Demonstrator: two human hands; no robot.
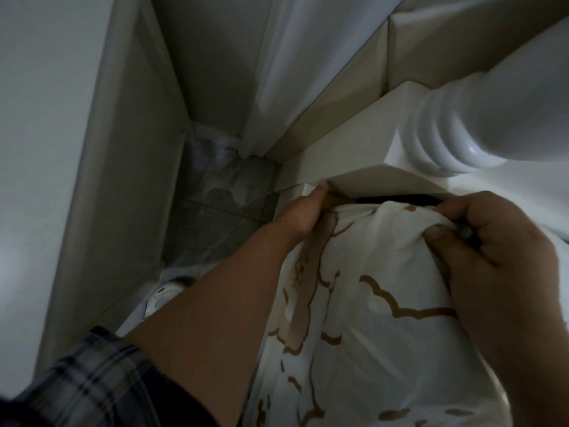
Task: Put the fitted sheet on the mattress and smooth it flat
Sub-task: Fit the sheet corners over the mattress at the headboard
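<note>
A white fitted sheet (363, 303) printed with brown outlined shapes covers the mattress corner in the lower right. My left hand (303, 214) grips the sheet's edge at the corner, fingers tucked down beside the white bed frame (378, 177). My right hand (492, 241) pinches a bunched fold of the sheet on top of the corner, thumb pressed into the cloth. The mattress itself is hidden under the sheet. A dark gap shows between the sheet and the frame.
A turned white bedpost (480, 124) rises at the upper right. A narrow strip of grey tiled floor (221, 204) runs between the bed and a white wall panel (129, 149) on the left. White curtain (308, 57) hangs behind.
</note>
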